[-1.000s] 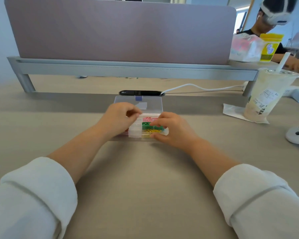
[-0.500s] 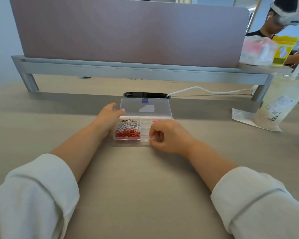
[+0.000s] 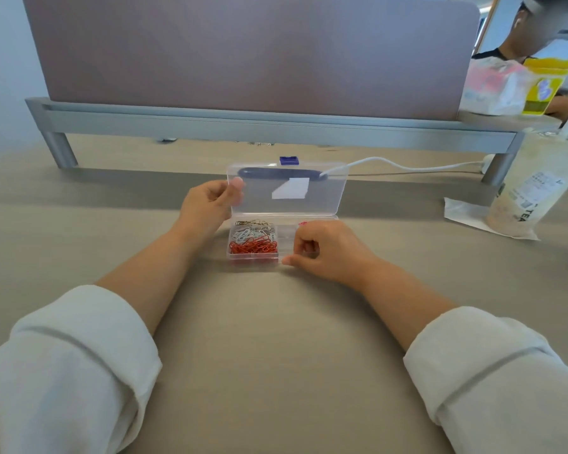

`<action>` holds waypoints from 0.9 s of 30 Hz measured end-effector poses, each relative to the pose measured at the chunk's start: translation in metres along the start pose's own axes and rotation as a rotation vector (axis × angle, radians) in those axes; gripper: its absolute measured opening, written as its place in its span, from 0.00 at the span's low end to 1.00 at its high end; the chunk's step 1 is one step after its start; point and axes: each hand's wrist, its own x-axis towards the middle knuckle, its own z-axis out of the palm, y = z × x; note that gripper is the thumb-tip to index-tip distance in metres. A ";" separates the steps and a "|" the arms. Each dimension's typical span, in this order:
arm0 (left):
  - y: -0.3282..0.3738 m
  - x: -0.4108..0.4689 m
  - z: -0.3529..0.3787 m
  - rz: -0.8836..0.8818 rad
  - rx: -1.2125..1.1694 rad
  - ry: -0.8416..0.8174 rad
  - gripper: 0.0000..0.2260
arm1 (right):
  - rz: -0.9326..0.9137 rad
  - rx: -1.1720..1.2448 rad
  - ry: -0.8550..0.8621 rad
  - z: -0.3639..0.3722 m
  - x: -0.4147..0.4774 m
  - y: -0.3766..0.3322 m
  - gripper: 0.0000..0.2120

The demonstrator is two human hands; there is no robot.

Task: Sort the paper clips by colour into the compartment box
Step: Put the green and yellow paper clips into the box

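A clear compartment box [image 3: 255,255] sits on the table in front of me. Its lid [image 3: 322,194] stands raised, with a blue clasp at its top edge. My left hand [image 3: 207,204] pinches the lid's left edge. My right hand [image 3: 322,250] is curled over the box's right half, its thumb and fingers gripping the front wall there. In the left compartments lie red clips [image 3: 253,247], white clips [image 3: 250,234] and gold-brown clips [image 3: 253,222]. A bit of pink clips [image 3: 302,223] peeks out behind my right hand, which hides the other right-hand compartments.
A dark oblong device [image 3: 282,173] with a white cable [image 3: 407,165] lies behind the lid. A drink cup [image 3: 532,191] on a napkin stands at the right. A grey rail [image 3: 243,126] under a partition crosses the back. Another person sits at far right.
The lid has swung up from lying flat behind the box to standing raised. My left hand moved from over the box to the lid's left edge. My right hand stayed on the box's right side.
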 end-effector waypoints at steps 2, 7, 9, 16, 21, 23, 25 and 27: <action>0.003 -0.005 0.000 0.036 0.091 -0.032 0.27 | -0.004 -0.073 0.006 0.001 0.000 0.000 0.12; 0.004 -0.014 -0.001 0.115 0.238 -0.069 0.21 | -0.221 -0.322 0.426 -0.003 0.000 -0.013 0.14; 0.001 -0.016 -0.002 0.147 0.263 -0.100 0.18 | -0.209 -0.363 0.576 -0.008 0.000 -0.017 0.13; 0.002 -0.028 -0.014 0.397 0.633 -0.266 0.21 | 0.125 -0.178 0.371 -0.014 -0.006 -0.020 0.24; 0.003 -0.037 -0.014 0.496 0.799 -0.431 0.25 | 0.228 -0.205 0.200 -0.017 -0.008 -0.018 0.14; 0.004 -0.038 -0.012 0.513 0.819 -0.450 0.25 | 0.268 -0.200 0.160 -0.017 -0.007 -0.017 0.13; 0.005 -0.038 -0.011 0.521 0.808 -0.449 0.25 | 0.301 -0.202 0.142 -0.015 -0.007 -0.015 0.13; 0.006 -0.038 -0.011 0.502 0.814 -0.442 0.25 | 0.323 -0.205 0.140 -0.015 -0.006 -0.014 0.14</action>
